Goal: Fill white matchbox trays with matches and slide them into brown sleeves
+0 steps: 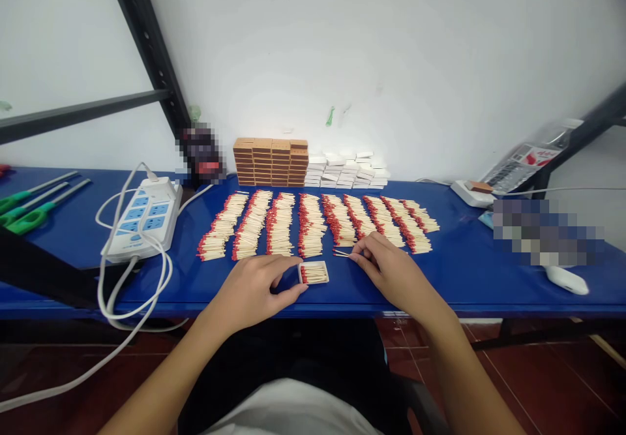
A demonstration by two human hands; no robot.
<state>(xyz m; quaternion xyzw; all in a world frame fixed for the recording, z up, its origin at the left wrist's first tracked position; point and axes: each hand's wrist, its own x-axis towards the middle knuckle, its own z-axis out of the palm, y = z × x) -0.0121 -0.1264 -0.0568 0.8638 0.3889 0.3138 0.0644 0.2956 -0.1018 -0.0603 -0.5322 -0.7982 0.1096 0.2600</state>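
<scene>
A small white matchbox tray [328, 281] lies near the front edge of the blue table, with red-tipped matches [315, 273] inside, heads to the left. My left hand [261, 286] grips the tray's left end between thumb and fingers. To the right, my right hand [384, 267] is pinched on a couple of matches [342, 253], their heads pointing left. Just beyond both hands, several slanting rows of loose matches [312, 223] cover the middle of the table.
Brown matchbox sleeves [271, 164] are stacked against the wall beside piled white trays [342, 173]. A power strip [141, 220] with looping white cables and green-handled scissors [34, 216] lie left. A plastic bottle [531, 154] leans at right, near a white adapter [472, 194].
</scene>
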